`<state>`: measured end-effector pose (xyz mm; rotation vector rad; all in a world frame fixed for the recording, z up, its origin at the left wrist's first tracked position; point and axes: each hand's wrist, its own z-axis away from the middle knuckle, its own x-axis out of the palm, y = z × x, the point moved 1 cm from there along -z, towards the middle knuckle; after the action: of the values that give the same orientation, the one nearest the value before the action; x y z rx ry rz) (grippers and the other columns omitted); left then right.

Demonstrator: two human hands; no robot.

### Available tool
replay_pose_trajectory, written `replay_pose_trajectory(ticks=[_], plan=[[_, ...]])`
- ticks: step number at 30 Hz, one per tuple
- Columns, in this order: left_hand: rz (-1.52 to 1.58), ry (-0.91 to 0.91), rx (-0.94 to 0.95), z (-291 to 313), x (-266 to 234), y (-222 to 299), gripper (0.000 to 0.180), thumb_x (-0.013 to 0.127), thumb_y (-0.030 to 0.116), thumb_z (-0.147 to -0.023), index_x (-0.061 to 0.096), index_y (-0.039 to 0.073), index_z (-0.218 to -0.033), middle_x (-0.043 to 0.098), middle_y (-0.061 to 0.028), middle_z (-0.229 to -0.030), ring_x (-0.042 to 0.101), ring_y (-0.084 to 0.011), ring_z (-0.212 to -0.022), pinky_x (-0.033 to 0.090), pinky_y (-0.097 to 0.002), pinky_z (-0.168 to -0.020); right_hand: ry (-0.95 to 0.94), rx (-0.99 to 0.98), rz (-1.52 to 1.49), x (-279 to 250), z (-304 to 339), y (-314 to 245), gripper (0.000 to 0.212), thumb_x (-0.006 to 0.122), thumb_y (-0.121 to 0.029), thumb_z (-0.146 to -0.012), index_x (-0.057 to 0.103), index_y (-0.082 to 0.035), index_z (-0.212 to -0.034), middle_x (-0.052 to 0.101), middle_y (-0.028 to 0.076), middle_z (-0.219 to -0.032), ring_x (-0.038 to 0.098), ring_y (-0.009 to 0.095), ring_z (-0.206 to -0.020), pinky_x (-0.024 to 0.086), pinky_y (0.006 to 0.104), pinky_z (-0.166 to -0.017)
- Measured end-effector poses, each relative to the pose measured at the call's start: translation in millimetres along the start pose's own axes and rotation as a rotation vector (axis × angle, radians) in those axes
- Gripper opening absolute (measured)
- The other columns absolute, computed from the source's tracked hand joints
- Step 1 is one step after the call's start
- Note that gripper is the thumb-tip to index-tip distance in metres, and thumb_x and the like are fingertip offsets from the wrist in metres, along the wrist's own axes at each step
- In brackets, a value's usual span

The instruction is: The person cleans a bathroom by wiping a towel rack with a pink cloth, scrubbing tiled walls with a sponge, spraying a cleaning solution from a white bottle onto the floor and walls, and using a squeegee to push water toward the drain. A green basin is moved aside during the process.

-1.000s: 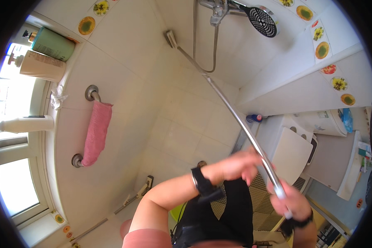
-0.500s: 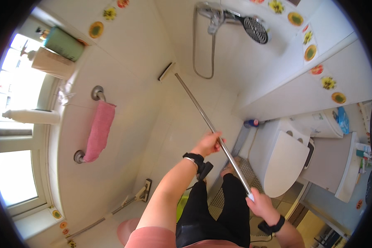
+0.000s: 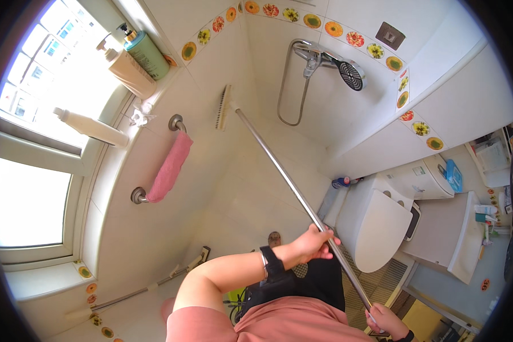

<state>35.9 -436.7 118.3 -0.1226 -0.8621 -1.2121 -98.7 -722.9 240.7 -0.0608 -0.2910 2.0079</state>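
Observation:
My left hand is closed around the middle of the metal pole of a long-handled scrub brush. Near the pole's lower end, my right hand grips it as well. The pole slants up and away to the left. At its far end a pale brush head with a row of bristles is turned toward the white tiled wall, beside the towel bar. Whether the bristles touch the tiles I cannot tell. Dark straps sit on both wrists.
A pink towel hangs on a wall bar at left. Bottles line the window ledge. Ahead are a shower head and hose; a toilet stands at right. Another long-handled tool leans at lower left.
The brush head has moved closer to the towel bar and turned, so its bristles now show. Both hands have drawn back toward my body with the pole. The view has shifted.

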Motion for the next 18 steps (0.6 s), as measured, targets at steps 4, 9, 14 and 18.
replay_pose_trajectory(ticks=[4, 9, 14, 18], plan=[[0.037, -0.002, -0.061, 32.4, 11.0, -22.0, 0.016, 0.045, 0.014, -0.094, 0.034, 0.007, -0.103, 0.062, -0.0133, -0.100, 0.049, -0.0102, -0.048, 0.055, -0.0321, -0.053, -0.010, 0.057, 0.111, -0.9, 22.4, 10.2, 0.024, 0.035, -0.021, -0.097, 0.045, -0.003, -0.083, 0.041, 0.002, -0.053, 0.038, 0.013, -0.040, 0.031, 0.0275, -0.038], [-0.020, 0.083, 0.018, 4.7, -6.2, -1.6, 0.015, 0.044, 0.015, -0.095, 0.048, 0.001, -0.095, 0.063, -0.0120, -0.092, 0.049, -0.0089, -0.049, 0.056, -0.0311, -0.053, 0.037, -0.043, 0.098, 11.3, -17.9, 2.4, 0.024, 0.040, -0.022, -0.096, 0.046, -0.004, -0.081, 0.043, 0.003, -0.052, 0.039, 0.012, -0.040, 0.033, 0.0275, -0.038], [0.002, -0.070, -0.080, 13.8, -3.4, -12.6, 0.007, 0.046, 0.013, -0.093, 0.045, 0.006, -0.096, 0.063, -0.0124, -0.102, 0.051, -0.0084, -0.052, 0.057, -0.0315, -0.061, 0.202, 0.022, 0.185, 8.3, 2.0, 21.2, 0.024, 0.049, -0.023, -0.092, 0.047, -0.004, -0.077, 0.046, 0.001, -0.052, 0.042, 0.011, -0.043, 0.034, 0.0282, -0.039], [0.137, -0.141, -0.238, 40.1, 12.6, -37.7, 0.012, 0.045, 0.011, -0.094, 0.037, 0.014, -0.102, 0.061, -0.0142, -0.113, 0.053, -0.0095, -0.052, 0.057, -0.0350, -0.062, 0.309, 0.001, 0.519, -5.2, 40.6, 32.6, 0.027, 0.054, -0.022, -0.090, 0.049, -0.003, -0.073, 0.050, 0.001, -0.057, 0.047, 0.011, -0.047, 0.038, 0.0281, -0.044]])
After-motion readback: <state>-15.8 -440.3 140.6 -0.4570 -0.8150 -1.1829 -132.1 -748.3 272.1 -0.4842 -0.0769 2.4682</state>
